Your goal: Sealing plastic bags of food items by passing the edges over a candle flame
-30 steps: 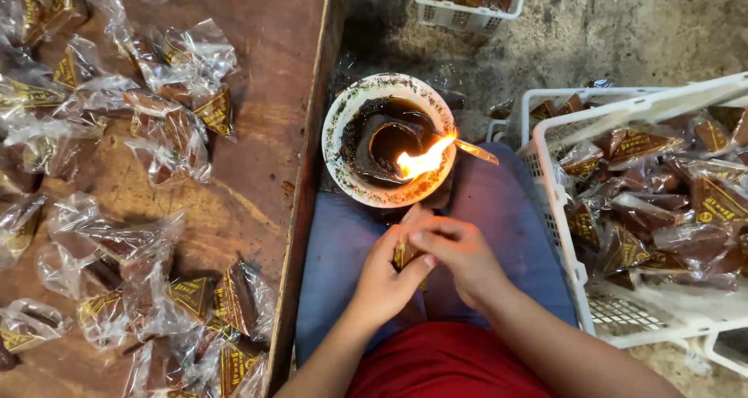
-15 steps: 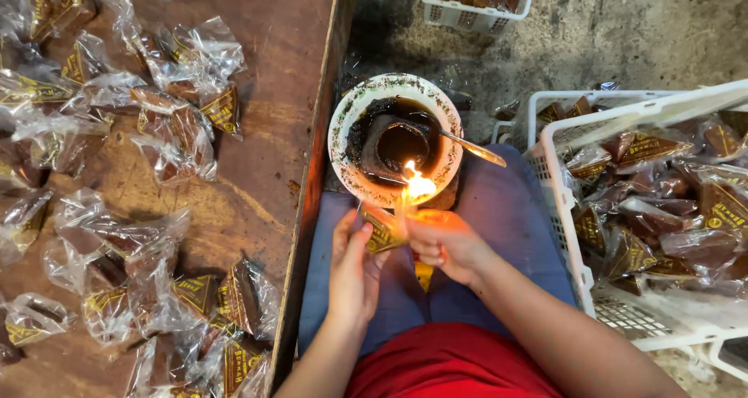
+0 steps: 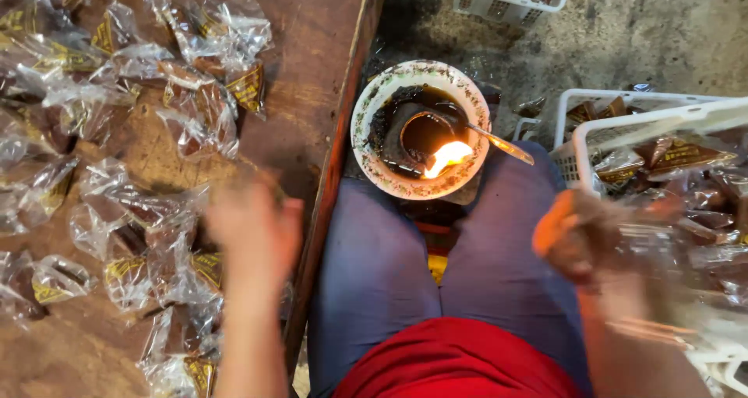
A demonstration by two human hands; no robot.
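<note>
Over the counter [image 3: 312, 70], my left hand [image 3: 253, 234] hovers blurred above packets [image 3: 148, 265]. Right hand [image 3: 580, 238] blurred beside the basket [image 3: 623, 125]. Grip of either: cannot tell.

Two hands are in view, the left hand [image 3: 253, 230] at lower left and the right hand [image 3: 580, 234] at lower right, both blurred. One round bowl [image 3: 374, 109] sits at upper centre, with one flame [image 3: 446, 158] and one metal spoon [image 3: 499, 142] in it. Three white plastic baskets show: one basket [image 3: 499, 4] at the top edge and two [image 3: 662, 121] at right. The clear packets [image 3: 195, 109] on the one wooden table [image 3: 312, 39] are too many and too overlapped to count.
</note>
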